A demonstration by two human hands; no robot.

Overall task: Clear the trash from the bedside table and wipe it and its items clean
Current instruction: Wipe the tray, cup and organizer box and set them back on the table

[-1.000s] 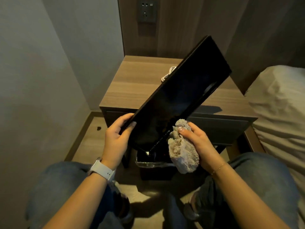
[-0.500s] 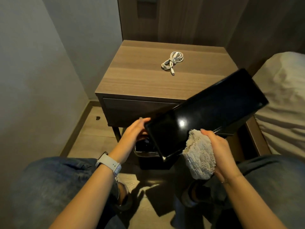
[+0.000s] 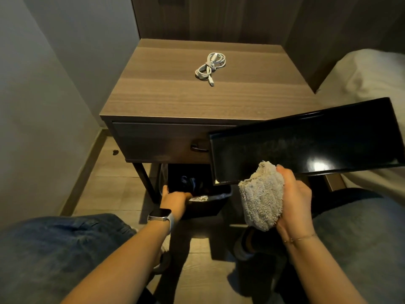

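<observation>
— Two containers show: a dark bin (image 3: 205, 201) on the floor under the bedside table (image 3: 175, 99), and the table's drawer (image 3: 162, 142), which is closed.

— What is in the bin?

— It is dim inside. Something bluish lies near the back and a crinkled shiny liner edge catches light at the front rim; the rest I cannot make out.

— And the hands?

— The left hand (image 3: 175, 199) reaches down to the bin's front rim, fingers at the rim; whether they grip it I cannot tell. The right hand (image 3: 292, 199) is curled around a grey cloth (image 3: 259, 199) and also holds the lower edge of a black tray (image 3: 306, 141), which is tilted in the air in front of the table's right side.

— Anything in the tray?

— Only faint smears and a glare spot.

— On the tabletop?

— One coiled white cable (image 3: 209, 66), toward the back. A bed (image 3: 368, 82) sits to the right.
</observation>
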